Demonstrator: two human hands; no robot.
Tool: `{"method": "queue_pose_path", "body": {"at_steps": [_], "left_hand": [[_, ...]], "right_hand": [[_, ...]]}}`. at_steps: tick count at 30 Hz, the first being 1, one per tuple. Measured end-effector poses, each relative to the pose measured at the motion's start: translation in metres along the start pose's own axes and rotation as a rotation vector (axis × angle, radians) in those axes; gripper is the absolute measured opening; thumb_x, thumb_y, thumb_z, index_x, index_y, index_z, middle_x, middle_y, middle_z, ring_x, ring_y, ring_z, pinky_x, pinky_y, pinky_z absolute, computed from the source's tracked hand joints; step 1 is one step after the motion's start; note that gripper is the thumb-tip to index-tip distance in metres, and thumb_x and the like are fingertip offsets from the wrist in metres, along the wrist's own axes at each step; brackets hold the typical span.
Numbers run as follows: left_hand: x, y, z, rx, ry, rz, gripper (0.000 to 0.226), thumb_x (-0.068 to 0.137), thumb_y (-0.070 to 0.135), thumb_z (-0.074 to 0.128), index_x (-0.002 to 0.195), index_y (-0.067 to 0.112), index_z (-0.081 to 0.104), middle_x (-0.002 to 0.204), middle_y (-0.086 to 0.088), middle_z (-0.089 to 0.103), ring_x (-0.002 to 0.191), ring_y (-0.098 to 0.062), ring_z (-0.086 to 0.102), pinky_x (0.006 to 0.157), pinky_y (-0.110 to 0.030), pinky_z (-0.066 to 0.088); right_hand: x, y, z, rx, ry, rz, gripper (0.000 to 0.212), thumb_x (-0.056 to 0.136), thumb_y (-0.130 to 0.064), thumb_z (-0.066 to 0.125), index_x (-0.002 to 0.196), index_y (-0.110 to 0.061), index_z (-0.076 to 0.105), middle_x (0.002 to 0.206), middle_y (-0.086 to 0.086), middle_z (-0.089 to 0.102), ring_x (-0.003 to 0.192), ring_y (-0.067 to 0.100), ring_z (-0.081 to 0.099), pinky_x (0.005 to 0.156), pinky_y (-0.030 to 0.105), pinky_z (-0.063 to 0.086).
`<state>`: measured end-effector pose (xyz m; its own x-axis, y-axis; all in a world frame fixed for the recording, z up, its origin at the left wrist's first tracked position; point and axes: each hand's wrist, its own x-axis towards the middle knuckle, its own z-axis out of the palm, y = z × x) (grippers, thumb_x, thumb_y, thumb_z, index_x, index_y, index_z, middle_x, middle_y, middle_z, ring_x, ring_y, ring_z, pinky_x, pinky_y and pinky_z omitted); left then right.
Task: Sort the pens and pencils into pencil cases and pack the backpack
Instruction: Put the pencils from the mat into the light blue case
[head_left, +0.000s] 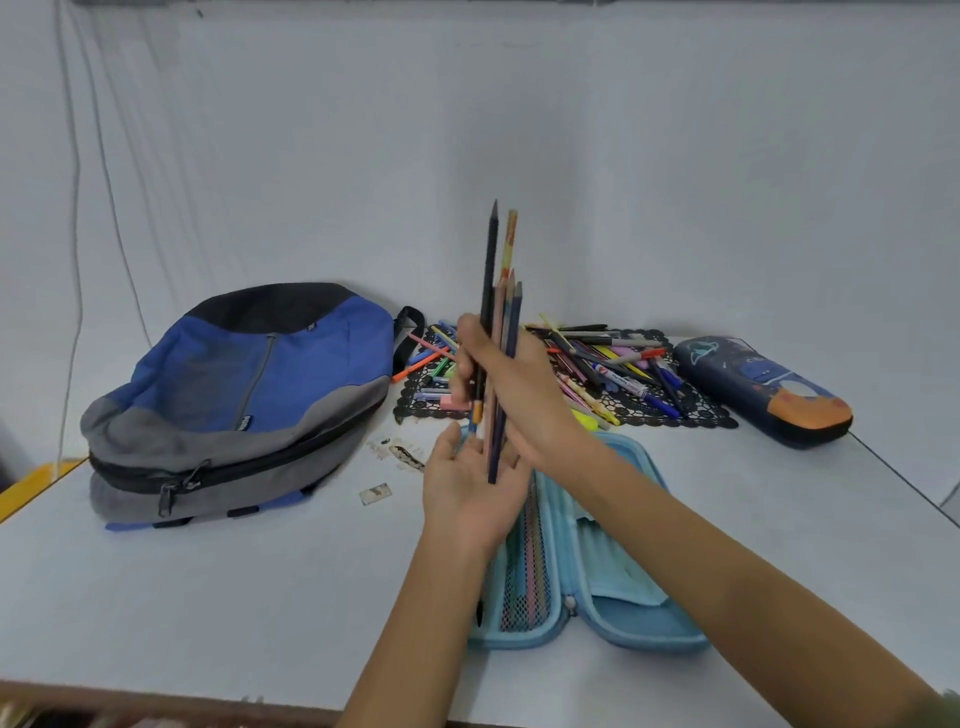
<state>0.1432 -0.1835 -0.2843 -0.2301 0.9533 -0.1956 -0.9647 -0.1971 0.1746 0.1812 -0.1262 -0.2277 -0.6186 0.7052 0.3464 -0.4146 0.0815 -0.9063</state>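
My right hand (511, 389) grips a bundle of several pencils (500, 291) held upright, tips up. Their lower ends stand on the flat palm of my left hand (470, 488), whose fingers are straight. Both hands hover over an open light-blue pencil case (618, 587) lying flat, with a few pencils behind its mesh pocket. A pile of pens and pencils (613, 364) lies on a black lace mat (691, 410) behind the hands. A dark-blue space-print pencil case (763, 389) lies zipped at the right. The blue, grey and black backpack (234, 400) lies at the left, zipped.
All of it rests on a white table (208, 597) against a white wall. Small scraps of paper (375, 493) and a worn patch lie between the backpack and the blue case. The table's right edge runs diagonally past the dark case.
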Motion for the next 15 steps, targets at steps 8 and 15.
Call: {"method": "queue_pose_path", "body": {"at_steps": [8,15], "left_hand": [[-0.005,-0.007,0.011,-0.04,0.052,0.07,0.033,0.067,0.018,0.061,0.099,0.013,0.063,0.093,-0.006,0.068,0.093,-0.019,0.063,0.088,-0.034,0.048],[-0.011,-0.005,0.006,-0.094,0.087,0.037,0.026,0.098,0.023,0.047,0.089,0.008,0.066,0.076,-0.013,0.072,0.089,-0.022,0.065,0.079,-0.035,0.051]], "right_hand": [[-0.033,0.015,0.008,-0.02,0.165,0.059,0.024,0.086,-0.025,0.07,0.087,-0.002,0.061,0.06,0.014,0.046,0.045,0.017,0.042,0.044,0.024,0.037],[-0.034,0.013,-0.001,-0.042,-0.004,0.037,0.012,0.087,-0.017,0.068,0.089,-0.006,0.066,0.069,0.011,0.061,0.061,0.019,0.061,0.055,0.026,0.052]]}}
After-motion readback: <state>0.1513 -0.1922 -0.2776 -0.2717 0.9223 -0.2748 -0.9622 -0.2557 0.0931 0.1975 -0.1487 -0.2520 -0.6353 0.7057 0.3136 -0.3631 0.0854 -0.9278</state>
